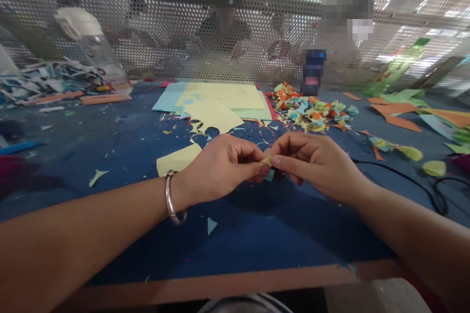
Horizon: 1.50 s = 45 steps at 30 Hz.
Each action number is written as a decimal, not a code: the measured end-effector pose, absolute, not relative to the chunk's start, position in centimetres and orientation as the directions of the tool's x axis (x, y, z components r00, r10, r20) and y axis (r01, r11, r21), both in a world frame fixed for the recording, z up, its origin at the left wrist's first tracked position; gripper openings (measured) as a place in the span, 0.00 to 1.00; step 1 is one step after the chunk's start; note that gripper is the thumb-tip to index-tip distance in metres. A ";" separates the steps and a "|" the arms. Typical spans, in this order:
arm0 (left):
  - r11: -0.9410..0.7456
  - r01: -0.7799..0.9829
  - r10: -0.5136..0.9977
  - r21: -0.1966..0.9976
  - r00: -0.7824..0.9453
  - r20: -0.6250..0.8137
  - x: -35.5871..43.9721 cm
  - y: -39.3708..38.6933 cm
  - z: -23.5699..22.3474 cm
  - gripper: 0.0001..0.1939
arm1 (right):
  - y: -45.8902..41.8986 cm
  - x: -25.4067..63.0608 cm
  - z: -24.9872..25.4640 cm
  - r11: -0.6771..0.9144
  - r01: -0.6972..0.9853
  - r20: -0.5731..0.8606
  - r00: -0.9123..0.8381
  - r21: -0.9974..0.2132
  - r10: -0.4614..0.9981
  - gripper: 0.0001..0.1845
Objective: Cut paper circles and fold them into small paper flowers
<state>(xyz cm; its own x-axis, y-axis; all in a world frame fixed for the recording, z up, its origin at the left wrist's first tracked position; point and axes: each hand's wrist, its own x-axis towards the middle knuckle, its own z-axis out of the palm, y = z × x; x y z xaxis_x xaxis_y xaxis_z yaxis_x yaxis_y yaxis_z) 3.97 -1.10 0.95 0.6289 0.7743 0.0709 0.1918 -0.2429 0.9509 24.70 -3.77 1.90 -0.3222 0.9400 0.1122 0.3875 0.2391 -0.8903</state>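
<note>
Both of my hands meet over the middle of the blue table, pinching one small pale yellow piece of paper. My left hand, with a silver bangle at the wrist, holds its left side between thumb and fingers. From the other side, the thumb and fingertips of my right hand press on it. Most of the piece is hidden by my fingers. Just behind my hands lies a yellow sheet with round holes cut from it. A yellow offcut rests behind my left wrist.
Stacked coloured paper lies at the back, beside a heap of small folded paper pieces. Orange strips and a green bottle are right, near a black cable. A clear bottle stands left, before a perforated metal screen.
</note>
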 end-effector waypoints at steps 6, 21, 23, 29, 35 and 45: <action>-0.491 0.379 0.759 0.784 0.628 0.172 4.0 -0.9 1.1 0.06 | -3.7 24.9 2.0 0.235 0.425 0.114 -0.291 -0.874 0.950 0.12; -0.621 0.474 0.759 0.624 0.561 0.330 4.2 -0.8 0.4 0.04 | -4.1 25.0 2.6 0.382 0.544 0.338 -0.184 -0.747 0.923 0.05; -0.601 0.437 0.771 0.669 0.540 0.339 4.1 -0.8 0.6 0.04 | -4.2 24.9 2.5 0.403 0.554 0.352 -0.201 -0.729 0.914 0.05; -0.401 0.277 0.855 0.873 0.456 0.249 4.3 -0.8 0.4 0.02 | -4.2 24.9 2.1 0.435 0.553 0.381 -0.218 -0.711 0.899 0.05; -0.113 0.003 0.872 0.994 0.479 0.097 4.6 -1.0 0.4 0.06 | -4.3 24.9 2.0 0.470 0.579 0.412 -0.240 -0.666 0.879 0.05; 0.027 -0.163 0.881 0.986 0.470 0.054 4.7 -0.8 0.7 0.12 | -4.4 25.0 1.8 0.513 0.603 0.425 -0.297 -0.611 0.855 0.05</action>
<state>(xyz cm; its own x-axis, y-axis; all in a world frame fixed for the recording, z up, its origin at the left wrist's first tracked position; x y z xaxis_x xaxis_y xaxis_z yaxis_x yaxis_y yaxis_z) 4.72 -0.81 0.67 0.4705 0.8808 0.0537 -0.1633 0.0271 0.9862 25.02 -4.43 1.77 -0.2973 0.8550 0.4249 0.6026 0.5132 -0.6112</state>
